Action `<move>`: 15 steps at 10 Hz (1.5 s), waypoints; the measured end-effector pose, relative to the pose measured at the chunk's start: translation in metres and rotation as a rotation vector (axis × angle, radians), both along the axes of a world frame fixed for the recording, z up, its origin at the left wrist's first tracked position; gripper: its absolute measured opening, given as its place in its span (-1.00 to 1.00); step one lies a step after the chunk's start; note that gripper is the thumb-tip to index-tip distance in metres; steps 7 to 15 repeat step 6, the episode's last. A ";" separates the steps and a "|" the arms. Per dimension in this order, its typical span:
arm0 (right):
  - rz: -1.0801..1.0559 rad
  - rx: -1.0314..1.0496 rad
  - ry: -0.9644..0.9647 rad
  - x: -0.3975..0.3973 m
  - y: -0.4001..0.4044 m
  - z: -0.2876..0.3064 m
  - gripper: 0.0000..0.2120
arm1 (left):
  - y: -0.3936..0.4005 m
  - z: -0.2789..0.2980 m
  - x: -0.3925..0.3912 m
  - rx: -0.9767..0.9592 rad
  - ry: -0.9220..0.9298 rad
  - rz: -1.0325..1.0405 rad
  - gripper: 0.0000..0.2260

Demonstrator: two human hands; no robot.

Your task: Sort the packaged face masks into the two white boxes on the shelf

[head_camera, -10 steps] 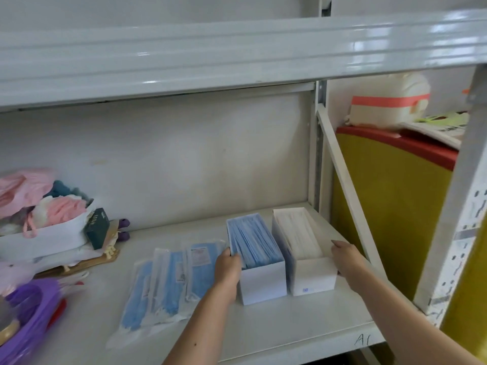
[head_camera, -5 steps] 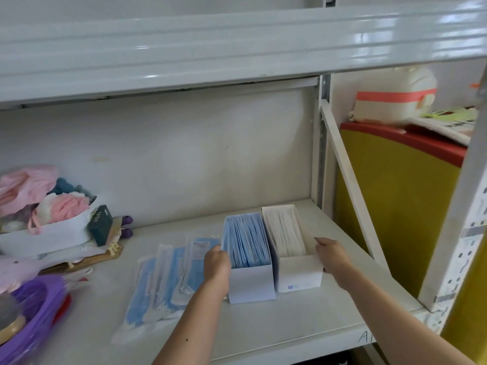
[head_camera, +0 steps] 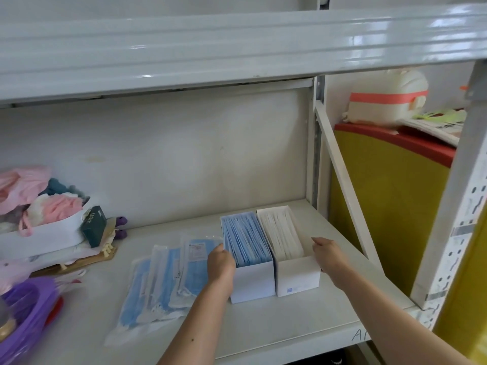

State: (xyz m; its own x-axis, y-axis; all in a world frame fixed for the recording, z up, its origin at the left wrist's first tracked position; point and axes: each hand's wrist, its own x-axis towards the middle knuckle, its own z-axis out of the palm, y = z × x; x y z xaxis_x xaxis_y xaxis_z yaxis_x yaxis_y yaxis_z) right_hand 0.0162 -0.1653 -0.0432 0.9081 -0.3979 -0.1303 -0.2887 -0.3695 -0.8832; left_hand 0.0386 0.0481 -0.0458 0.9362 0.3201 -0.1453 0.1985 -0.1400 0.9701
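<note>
— Which step was it, when you looked?

— I judged it was squaring up the boxes, not sorting. The left hand (head_camera: 220, 264) lay flat against the outer wall of the left box (head_camera: 252, 284), the one full of blue masks (head_camera: 245, 241). The right hand (head_camera: 329, 255) lay against the outer wall of the right box (head_camera: 297, 276), which held white masks (head_camera: 283, 234). The two boxes stood touching, side by side on the shelf (head_camera: 263, 327). The fingers of both hands were loosely spread and pressed on cardboard; neither hand had a mask packet in it.

— And what was left to sort?

— Some loose packets (head_camera: 160, 280) lay overlapping on the shelf just left of the left hand. They looked blue to me, so I thought the next move needed the left hand to leave the box, pick up one packet alone, and slide it on edge into the blue box, which seemed already rather full.

— What could you not see?

— The fingertips of the left hand were behind the hand itself, so I could not tell if they hooked the box rim. How many packets were in the pile was also unclear, maybe four or five.
</note>
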 end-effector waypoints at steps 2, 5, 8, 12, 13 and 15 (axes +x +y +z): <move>-0.017 -0.031 -0.005 0.001 0.003 -0.002 -0.63 | -0.001 -0.003 0.001 0.017 -0.004 0.013 -0.69; -0.012 -0.035 0.028 -0.002 0.004 0.003 -0.63 | 0.006 -0.003 0.001 -0.052 0.053 -0.077 -0.72; -0.019 -0.089 0.043 -0.006 0.008 0.007 -0.62 | 0.014 0.000 0.001 -0.133 0.067 -0.033 -0.75; -0.019 -0.089 0.043 -0.006 0.008 0.007 -0.62 | 0.014 0.000 0.001 -0.133 0.067 -0.033 -0.75; -0.019 -0.089 0.043 -0.006 0.008 0.007 -0.62 | 0.014 0.000 0.001 -0.133 0.067 -0.033 -0.75; -0.019 -0.089 0.043 -0.006 0.008 0.007 -0.62 | 0.014 0.000 0.001 -0.133 0.067 -0.033 -0.75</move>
